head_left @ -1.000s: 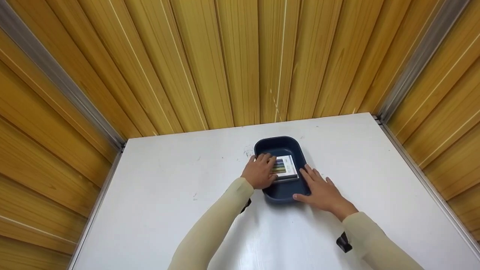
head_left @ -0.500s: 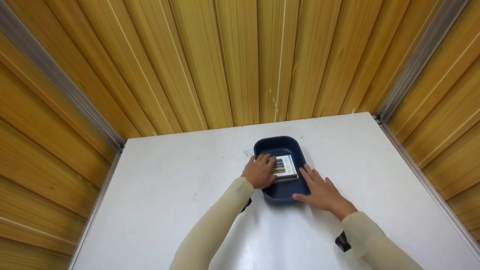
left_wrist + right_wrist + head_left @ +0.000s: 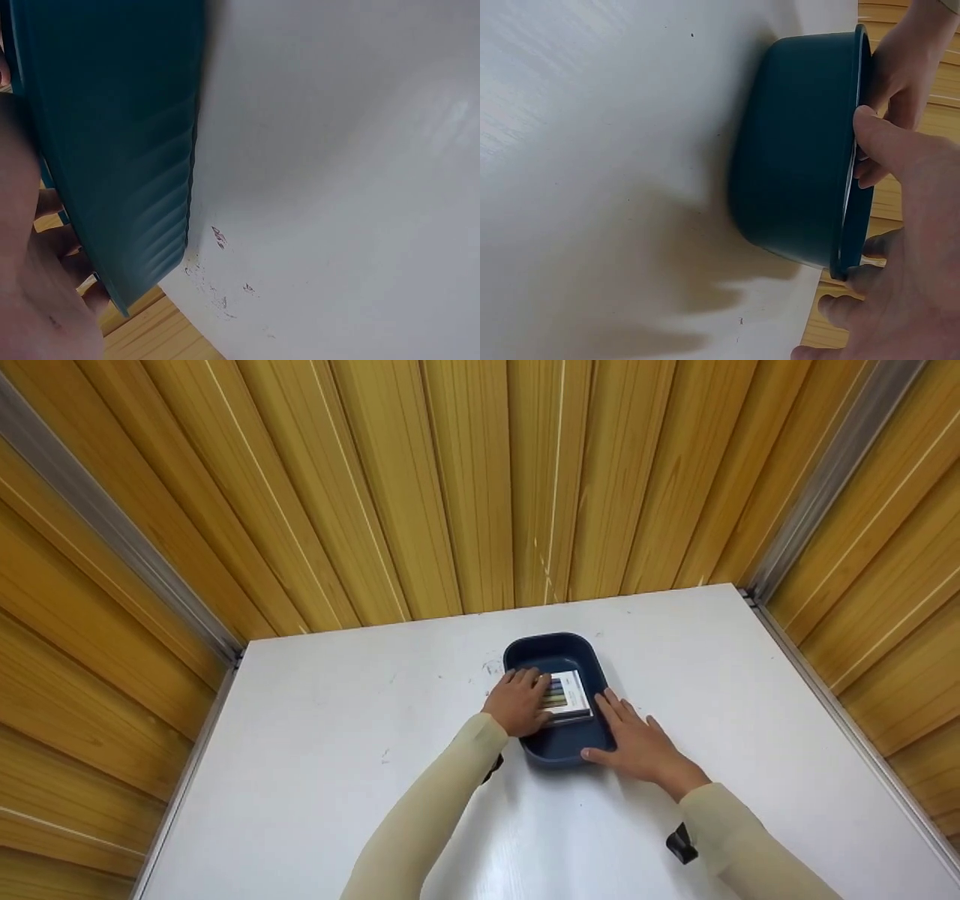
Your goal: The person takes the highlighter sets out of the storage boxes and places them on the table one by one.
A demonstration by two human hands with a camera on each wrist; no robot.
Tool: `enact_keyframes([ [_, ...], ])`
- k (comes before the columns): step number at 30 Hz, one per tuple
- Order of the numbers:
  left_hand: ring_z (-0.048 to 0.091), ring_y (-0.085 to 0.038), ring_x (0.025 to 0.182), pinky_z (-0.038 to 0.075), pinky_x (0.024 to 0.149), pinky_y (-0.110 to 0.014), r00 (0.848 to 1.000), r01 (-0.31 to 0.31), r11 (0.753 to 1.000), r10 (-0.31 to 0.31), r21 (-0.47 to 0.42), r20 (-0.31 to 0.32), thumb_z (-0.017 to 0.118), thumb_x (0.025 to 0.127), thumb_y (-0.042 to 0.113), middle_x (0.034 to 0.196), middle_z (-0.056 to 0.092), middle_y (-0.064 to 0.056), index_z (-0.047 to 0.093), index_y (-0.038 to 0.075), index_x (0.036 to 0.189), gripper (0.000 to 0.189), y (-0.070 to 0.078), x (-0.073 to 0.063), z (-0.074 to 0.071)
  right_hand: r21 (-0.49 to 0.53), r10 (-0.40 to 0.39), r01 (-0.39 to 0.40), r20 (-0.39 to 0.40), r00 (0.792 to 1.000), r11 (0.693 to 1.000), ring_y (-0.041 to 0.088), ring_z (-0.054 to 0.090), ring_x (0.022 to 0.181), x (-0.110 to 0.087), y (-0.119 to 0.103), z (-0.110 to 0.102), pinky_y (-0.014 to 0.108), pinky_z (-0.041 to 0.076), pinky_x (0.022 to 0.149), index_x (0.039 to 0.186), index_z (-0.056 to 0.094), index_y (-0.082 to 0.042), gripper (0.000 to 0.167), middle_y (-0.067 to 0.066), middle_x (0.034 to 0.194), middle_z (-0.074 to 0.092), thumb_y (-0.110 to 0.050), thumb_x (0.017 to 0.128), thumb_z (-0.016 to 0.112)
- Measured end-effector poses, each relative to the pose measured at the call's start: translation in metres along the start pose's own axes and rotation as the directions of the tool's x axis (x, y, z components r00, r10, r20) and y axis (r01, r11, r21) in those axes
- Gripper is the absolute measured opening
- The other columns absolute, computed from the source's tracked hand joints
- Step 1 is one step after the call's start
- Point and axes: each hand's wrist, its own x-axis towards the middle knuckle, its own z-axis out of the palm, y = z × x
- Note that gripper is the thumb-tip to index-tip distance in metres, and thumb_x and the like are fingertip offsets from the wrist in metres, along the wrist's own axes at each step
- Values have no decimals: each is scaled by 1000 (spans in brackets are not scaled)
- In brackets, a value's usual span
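A dark blue rectangular bin (image 3: 559, 750) with rounded corners stands on the white table. Inside it lies a flat white box (image 3: 574, 692) with a panel of coloured stripes; its left part is hidden. My left hand (image 3: 517, 703) reaches over the bin's left rim and holds the box, fingers at the far side and thumb at the near side. At the bin's right rim my right hand (image 3: 637, 741) rests with spread fingers, its thumb on the near right corner. In the right wrist view, the thumb touches the rim of the bin (image 3: 795, 150).
The white table (image 3: 322, 765) carries small dark scuff marks left of the bin. Yellow wood-look panels (image 3: 465, 495) close off the back and both sides, with grey metal posts (image 3: 825, 487) at the corners.
The head view has shifted slightly, so the scene sits a little further left. Both hands, the box and the bin keep nearly the same places relative to one another.
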Motion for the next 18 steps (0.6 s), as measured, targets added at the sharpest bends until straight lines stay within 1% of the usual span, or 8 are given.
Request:
enact_keyframes([
  [3, 46, -21, 134, 30, 118, -38, 1000, 1, 1000, -1, -1, 32, 51, 94, 55, 144, 46, -6, 35, 16, 147, 68, 3, 1, 0, 6, 6, -6, 1, 1000, 1000, 45, 16, 146, -1, 1, 1, 72, 16, 110, 155, 13, -8, 104, 17, 162, 10, -67, 83, 57],
  [7, 44, -21, 136, 30, 118, -37, 998, -6, 1000, 6, -9, 62, 52, 92, 58, 146, 43, -6, 33, 18, 148, 72, 5, 5, -1, 17, 18, -18, 6, 1000, 1000, 44, 15, 147, -1, 1, 1, 71, 15, 111, 156, 11, -9, 102, 16, 163, 8, -63, 84, 60],
  [13, 43, -22, 136, 33, 116, -39, 998, -9, 1000, 11, -21, 65, 54, 91, 57, 148, 42, -8, 32, 19, 149, 72, 6, 6, -1, 16, 9, -9, 9, 1000, 1000, 44, 16, 146, -1, 0, 1, 71, 15, 110, 156, 12, -9, 101, 17, 163, 9, -63, 85, 59],
  [18, 44, -23, 135, 35, 114, -40, 998, -4, 1000, 6, -22, 66, 53, 94, 51, 147, 42, -9, 32, 19, 148, 66, 8, 6, -2, -3, -4, 4, 7, 1000, 1000, 46, 20, 145, 1, -2, -1, 71, 18, 109, 155, 14, -7, 101, 18, 162, 12, -64, 84, 58],
])
